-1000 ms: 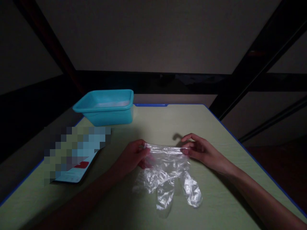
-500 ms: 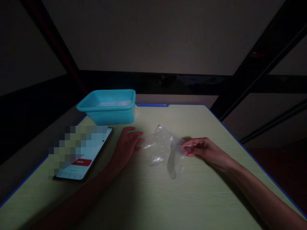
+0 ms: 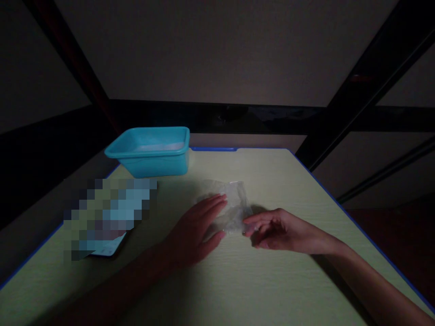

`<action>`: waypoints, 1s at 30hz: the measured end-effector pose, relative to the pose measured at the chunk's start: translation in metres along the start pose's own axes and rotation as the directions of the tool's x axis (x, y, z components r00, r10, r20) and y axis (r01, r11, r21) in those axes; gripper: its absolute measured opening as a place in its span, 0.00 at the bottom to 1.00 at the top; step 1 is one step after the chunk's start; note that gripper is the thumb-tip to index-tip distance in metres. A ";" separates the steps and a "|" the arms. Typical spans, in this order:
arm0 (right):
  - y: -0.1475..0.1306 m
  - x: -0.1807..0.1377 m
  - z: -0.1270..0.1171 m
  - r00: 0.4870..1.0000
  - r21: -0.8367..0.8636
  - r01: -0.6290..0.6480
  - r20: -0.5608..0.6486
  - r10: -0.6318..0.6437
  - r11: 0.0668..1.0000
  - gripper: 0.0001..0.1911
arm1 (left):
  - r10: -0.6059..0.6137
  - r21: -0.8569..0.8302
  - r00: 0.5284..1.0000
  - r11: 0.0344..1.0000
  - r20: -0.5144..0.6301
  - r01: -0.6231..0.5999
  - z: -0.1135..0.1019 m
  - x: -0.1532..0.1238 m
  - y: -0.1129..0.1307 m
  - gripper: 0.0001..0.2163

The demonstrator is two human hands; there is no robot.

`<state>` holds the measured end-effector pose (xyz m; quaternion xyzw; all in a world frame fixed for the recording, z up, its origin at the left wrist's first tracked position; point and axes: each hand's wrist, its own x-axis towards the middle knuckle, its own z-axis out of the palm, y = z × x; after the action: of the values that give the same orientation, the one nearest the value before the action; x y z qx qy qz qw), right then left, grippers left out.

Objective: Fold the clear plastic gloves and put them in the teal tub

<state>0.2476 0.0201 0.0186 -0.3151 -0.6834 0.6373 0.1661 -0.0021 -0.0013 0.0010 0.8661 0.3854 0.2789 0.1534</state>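
Observation:
A clear thin plastic glove (image 3: 233,203) lies folded over on the pale green table (image 3: 238,280), near its middle. My left hand (image 3: 197,231) rests flat on the glove's left part, fingers stretched out. My right hand (image 3: 275,231) is at the glove's lower right corner, thumb and forefinger pinched on its edge.
A turquoise plastic tub (image 3: 149,151) stands at the table's far left corner. A phone (image 3: 108,217) with a lit screen lies at the left, near the table's blue edge. Dark metal frame bars cross behind the table, with a drop beyond the right edge.
The glove was held stretched out between both hands; my right hand folded it up and over, and now it lies flat and folded, with my left hand pressed on it.

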 end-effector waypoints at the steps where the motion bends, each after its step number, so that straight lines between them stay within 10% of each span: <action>1: -0.002 0.000 0.002 0.999 -0.098 0.035 -0.023 -0.037 0.995 0.21 | 0.064 0.040 0.996 0.997 0.068 -0.067 0.001 -0.001 0.002 0.25; 7: -0.005 0.002 0.008 0.959 -0.721 0.193 -0.006 -0.285 0.665 0.11 | 0.085 0.167 0.948 0.976 0.306 -0.141 0.001 -0.001 0.004 0.28; 14: -0.001 0.000 0.000 0.854 -0.920 0.308 0.155 -0.496 0.243 0.12 | 0.052 0.179 0.943 0.977 0.328 -0.116 -0.001 0.000 0.007 0.26; 23: -0.004 0.000 0.005 0.803 -0.940 0.329 0.231 -0.549 0.087 0.16 | 0.066 0.174 0.948 0.977 0.312 -0.126 0.000 0.000 0.004 0.25; 30: -0.004 0.000 0.005 0.781 -0.923 0.342 0.175 -0.599 0.176 0.14 | 0.055 0.190 0.960 0.976 0.275 -0.110 0.001 0.001 0.007 0.26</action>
<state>0.2435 0.0169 0.0215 -0.1931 -0.9550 0.0115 0.2249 0.0030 -0.0049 0.0041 0.9224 0.3509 0.1243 0.1029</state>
